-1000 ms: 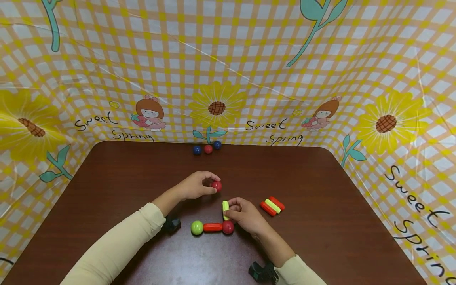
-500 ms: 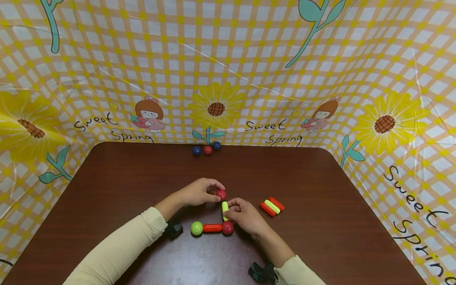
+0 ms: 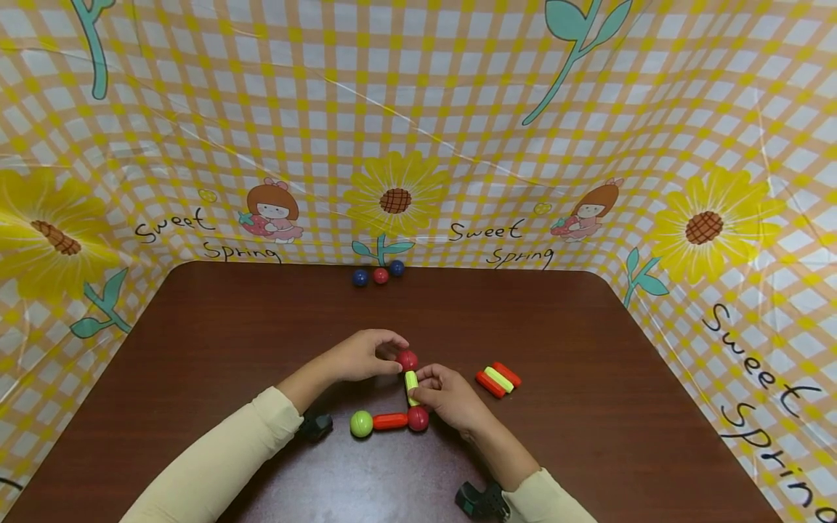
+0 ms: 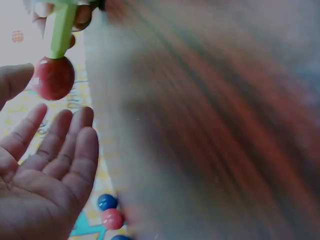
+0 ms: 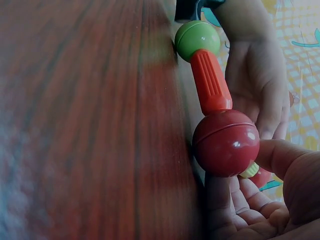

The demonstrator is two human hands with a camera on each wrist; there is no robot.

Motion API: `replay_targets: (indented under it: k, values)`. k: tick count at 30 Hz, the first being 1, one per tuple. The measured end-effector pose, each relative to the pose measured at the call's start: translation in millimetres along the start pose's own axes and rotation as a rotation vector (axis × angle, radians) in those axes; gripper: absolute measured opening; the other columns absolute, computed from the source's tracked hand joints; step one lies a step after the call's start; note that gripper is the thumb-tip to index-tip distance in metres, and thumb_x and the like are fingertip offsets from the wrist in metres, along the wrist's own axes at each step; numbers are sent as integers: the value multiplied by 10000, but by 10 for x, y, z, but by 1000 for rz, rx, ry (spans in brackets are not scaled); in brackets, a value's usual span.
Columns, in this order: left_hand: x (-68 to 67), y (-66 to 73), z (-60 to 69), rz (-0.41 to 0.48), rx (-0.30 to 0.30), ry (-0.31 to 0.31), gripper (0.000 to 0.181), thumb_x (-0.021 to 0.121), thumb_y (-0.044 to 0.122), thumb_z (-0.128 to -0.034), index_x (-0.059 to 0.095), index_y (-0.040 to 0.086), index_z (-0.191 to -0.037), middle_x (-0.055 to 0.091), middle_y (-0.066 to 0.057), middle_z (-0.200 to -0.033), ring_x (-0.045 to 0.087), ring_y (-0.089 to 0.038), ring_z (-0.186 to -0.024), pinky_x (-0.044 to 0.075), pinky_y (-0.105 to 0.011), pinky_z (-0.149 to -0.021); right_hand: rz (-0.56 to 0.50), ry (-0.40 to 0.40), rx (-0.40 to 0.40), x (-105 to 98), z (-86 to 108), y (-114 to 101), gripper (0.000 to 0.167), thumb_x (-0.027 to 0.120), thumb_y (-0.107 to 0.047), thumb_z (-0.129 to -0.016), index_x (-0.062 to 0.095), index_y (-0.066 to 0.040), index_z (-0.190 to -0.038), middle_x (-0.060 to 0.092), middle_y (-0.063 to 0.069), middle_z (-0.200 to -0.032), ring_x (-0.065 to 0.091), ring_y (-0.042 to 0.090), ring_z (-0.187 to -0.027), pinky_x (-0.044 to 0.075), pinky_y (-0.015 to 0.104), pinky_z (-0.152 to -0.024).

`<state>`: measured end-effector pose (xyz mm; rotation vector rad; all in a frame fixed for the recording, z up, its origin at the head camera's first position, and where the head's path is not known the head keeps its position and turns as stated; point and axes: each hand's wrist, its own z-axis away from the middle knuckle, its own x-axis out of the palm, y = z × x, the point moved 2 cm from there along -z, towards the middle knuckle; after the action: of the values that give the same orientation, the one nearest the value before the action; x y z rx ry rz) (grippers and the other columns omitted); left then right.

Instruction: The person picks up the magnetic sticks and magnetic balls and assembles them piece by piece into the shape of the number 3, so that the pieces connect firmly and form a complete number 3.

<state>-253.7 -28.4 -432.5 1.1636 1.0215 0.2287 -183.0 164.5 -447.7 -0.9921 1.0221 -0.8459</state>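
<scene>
A red ball [image 3: 407,360] meets the far end of a yellow-green stick [image 3: 411,388], whose near end meets a dark red ball [image 3: 418,418]. From there an orange-red stick [image 3: 390,421] runs left to a green ball [image 3: 361,423]. My left hand [image 3: 363,356] is around the far red ball; in the left wrist view its fingers are spread and relaxed, with the thumb tip close beside the ball [image 4: 54,78]. My right hand [image 3: 453,396] pinches the yellow-green stick, mostly hidden behind the dark red ball [image 5: 226,143] in the right wrist view.
Two orange-red sticks [image 3: 490,384] flank a yellow-green one [image 3: 500,380] right of my right hand. At the table's far edge sit two blue balls [image 3: 360,277] [image 3: 396,268] and a red one [image 3: 381,276]. Patterned cloth rises behind and at both sides.
My left hand has come nearer and rightward with the red ball, which now meets the stick's far end, and its grip has loosened. The stick in my right hand tilts slightly left.
</scene>
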Motion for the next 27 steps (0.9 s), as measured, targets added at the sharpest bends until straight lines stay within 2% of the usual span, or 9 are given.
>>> replay_targets:
  k: [3, 5, 10, 14, 21, 27]
  values:
    - [-35, 12, 124, -68, -8, 22, 350, 737, 189, -903, 651, 80, -1225, 645, -33, -1158, 632, -156, -960, 522, -332, -814, -9, 0, -4, 5, 8, -13, 266, 686, -77, -912, 571, 66, -1105, 648, 57, -860, 590, 141, -724, 501, 275, -664]
    - [-50, 17, 231, -114, -8, 14, 349, 741, 224, -900, 661, 73, -1204, 642, -22, -1102, 608, -139, -908, 510, -321, -775, -14, 2, -10, 10, 19, -28, 272, 684, -76, -914, 569, 73, -1110, 647, 53, -860, 585, 140, -725, 498, 273, -658]
    - [-45, 8, 523, -191, 4, -78, 366, 771, 303, -874, 685, 86, -1156, 637, 23, -1057, 588, -143, -900, 488, -312, -783, -14, 15, -12, 21, 27, -42, 280, 691, -76, -907, 570, 73, -1112, 643, 41, -854, 571, 136, -724, 485, 274, -646]
    - [-13, 11, 689, -190, 17, -144, 370, 805, 296, -835, 691, 94, -1123, 639, 35, -1051, 594, -138, -892, 488, -293, -793, -14, 19, 0, 27, 19, -28, 268, 687, -69, -905, 569, 65, -1105, 641, 54, -854, 584, 134, -716, 494, 266, -647]
    - [21, 22, 782, -130, 14, -155, 193, 783, 184, -844, 692, 141, -1009, 628, 82, -930, 590, -71, -800, 493, -256, -734, -35, 23, 7, 26, 2, -3, 254, 677, -51, -904, 563, 65, -1098, 639, 72, -860, 604, 144, -710, 516, 260, -644]
    - [27, 37, 796, -120, 20, -148, 151, 752, 151, -860, 691, 144, -998, 620, 83, -910, 570, -62, -783, 483, -257, -718, -35, 30, -3, 20, -10, 13, 258, 681, -48, -900, 558, 67, -1095, 638, 68, -844, 599, 143, -691, 513, 265, -632]
